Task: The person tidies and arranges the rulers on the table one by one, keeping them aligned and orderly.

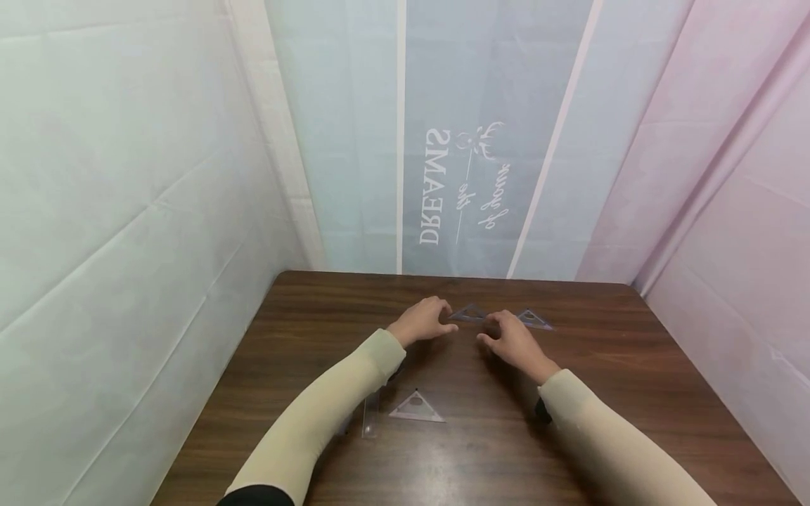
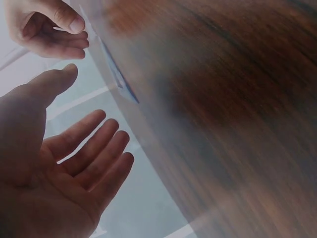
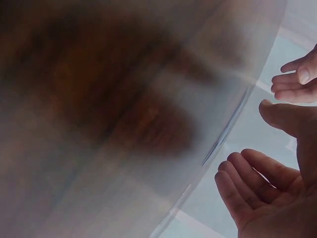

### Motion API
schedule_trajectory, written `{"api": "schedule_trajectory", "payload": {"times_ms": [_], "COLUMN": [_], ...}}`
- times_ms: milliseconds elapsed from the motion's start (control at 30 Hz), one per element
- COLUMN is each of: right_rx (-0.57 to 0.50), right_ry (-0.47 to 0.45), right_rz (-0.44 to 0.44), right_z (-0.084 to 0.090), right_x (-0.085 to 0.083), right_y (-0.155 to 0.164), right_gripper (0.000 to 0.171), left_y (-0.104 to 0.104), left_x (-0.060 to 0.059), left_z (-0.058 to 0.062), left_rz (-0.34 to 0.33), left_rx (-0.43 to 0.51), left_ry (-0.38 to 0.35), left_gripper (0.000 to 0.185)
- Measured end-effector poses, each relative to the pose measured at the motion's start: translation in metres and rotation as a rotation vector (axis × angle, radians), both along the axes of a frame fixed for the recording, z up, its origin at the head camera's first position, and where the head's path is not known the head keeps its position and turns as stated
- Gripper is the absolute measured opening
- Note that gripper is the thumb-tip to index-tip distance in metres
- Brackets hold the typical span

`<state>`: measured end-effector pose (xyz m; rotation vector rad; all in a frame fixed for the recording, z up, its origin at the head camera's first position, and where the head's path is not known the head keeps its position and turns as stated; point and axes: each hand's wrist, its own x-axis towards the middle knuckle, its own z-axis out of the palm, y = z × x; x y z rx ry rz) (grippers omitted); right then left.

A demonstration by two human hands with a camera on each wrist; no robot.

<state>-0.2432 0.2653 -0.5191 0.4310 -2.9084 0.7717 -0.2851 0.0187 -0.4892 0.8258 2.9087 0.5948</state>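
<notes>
My left hand (image 1: pixel 427 321) hovers over the far part of the table, thumb and fingers spread apart and holding nothing. Just right of its fingertips lies a clear bluish set square (image 1: pixel 469 319), seen nearly edge-on as a thin blue sliver (image 2: pixel 119 77) in the left wrist view. Across from it, my right hand (image 1: pixel 514 342) has its palm turned inward, its fingers loosely bent around nothing. A second bluish set square (image 1: pixel 536 321) lies just beyond the right hand, toward the right. Both hands (image 3: pixel 255 186) face each other across a gap.
Nearer on the brown wooden table (image 1: pixel 481 457) lies a clear set square (image 1: pixel 416 414). Beside it is a transparent ruler (image 1: pixel 370 422), its upper end hidden by my left sleeve (image 1: pixel 329 393). Cloth walls (image 1: pixel 354 140) enclose the table at back and sides.
</notes>
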Motion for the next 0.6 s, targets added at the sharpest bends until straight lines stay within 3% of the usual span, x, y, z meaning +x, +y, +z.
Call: {"api": "schedule_trajectory", "payload": {"times_ms": [300, 600], "right_rx": [0.001, 0.046], "right_ry": [0.003, -0.028], "right_rz": [-0.013, -0.024], "right_z": [-0.005, -0.007], "right_x": [-0.017, -0.023], "right_y": [0.001, -0.004], "right_gripper": [0.055, 0.061], "left_y": [0.011, 0.015], "left_x": [-0.010, -0.016], "left_z": [-0.017, -0.021], "left_rz": [0.003, 0.001], "left_rx": [0.030, 0.000], "left_ry": [-0.004, -0.017], "left_gripper": [0.052, 0.055]}}
